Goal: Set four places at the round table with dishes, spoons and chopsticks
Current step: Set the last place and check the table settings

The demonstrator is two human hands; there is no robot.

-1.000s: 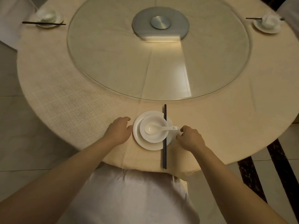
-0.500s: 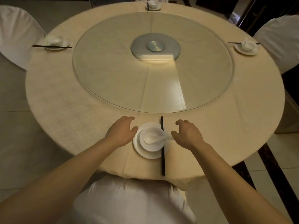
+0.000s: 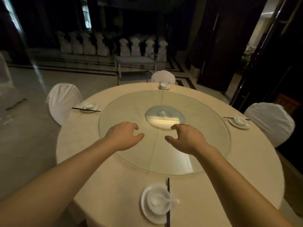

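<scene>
White plate (image 3: 144, 209) holds bowl (image 3: 150, 193), spoon (image 3: 157, 201); left hand (image 3: 123, 136), right hand (image 3: 186, 138) empty

White dishes (image 3: 157, 203) — black chopsticks (image 3: 168, 202)

Dim, warm light falls on the round table (image 3: 78, 145); the hall (image 3: 164, 18) behind is nearly black, with pale daylight at a window (image 3: 86, 15) top left and a doorway (image 3: 265, 22) top right; glare streaks the glass turntable (image 3: 185, 161); the near plate (image 3: 145, 208) is motion-smeared; edges bow outward.
</scene>
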